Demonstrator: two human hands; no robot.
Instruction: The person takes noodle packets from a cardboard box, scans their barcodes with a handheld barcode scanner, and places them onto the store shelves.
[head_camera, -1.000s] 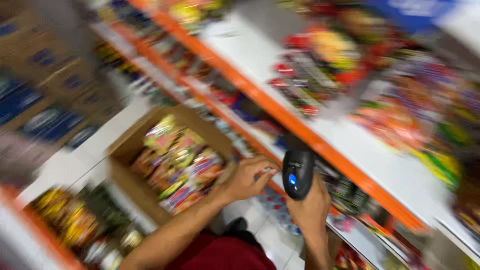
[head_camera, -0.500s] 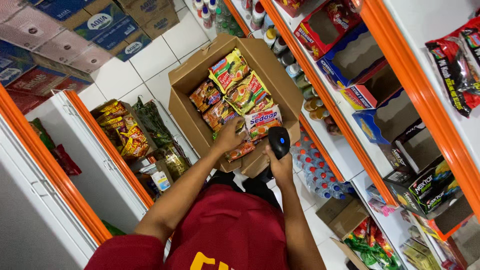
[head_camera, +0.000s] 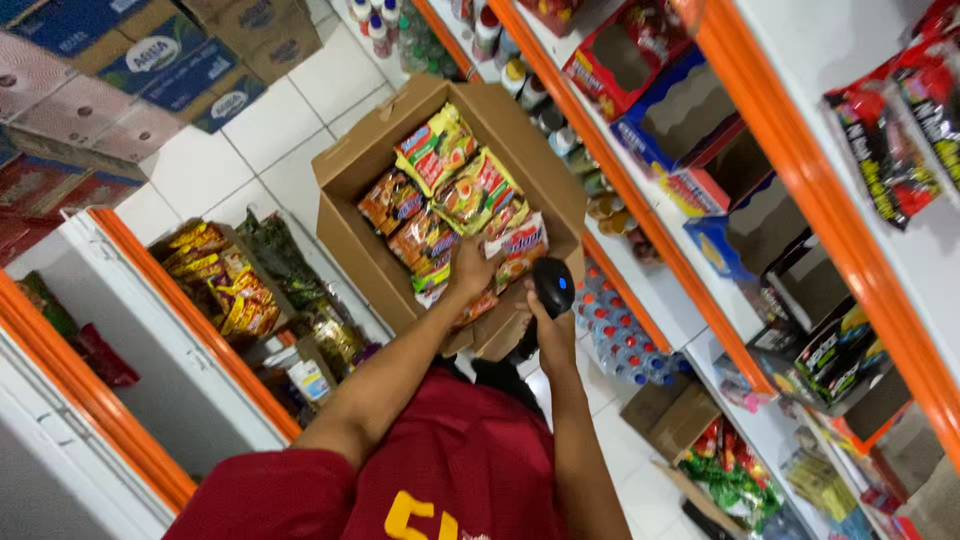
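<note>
**Dark red shirt, bare forearms**

The person wears a dark red, short-sleeved shirt. The cloth is plain and smooth across the chest and shoulders, with a few soft folds near the left sleeve. A yellow printed marking sits low on the front, cut off by the bottom edge of the view. Both forearms are bare from the sleeves down. The left hand (head_camera: 472, 266) and the right hand (head_camera: 541, 322) are uncovered; rings or a watch cannot be made out.
</note>
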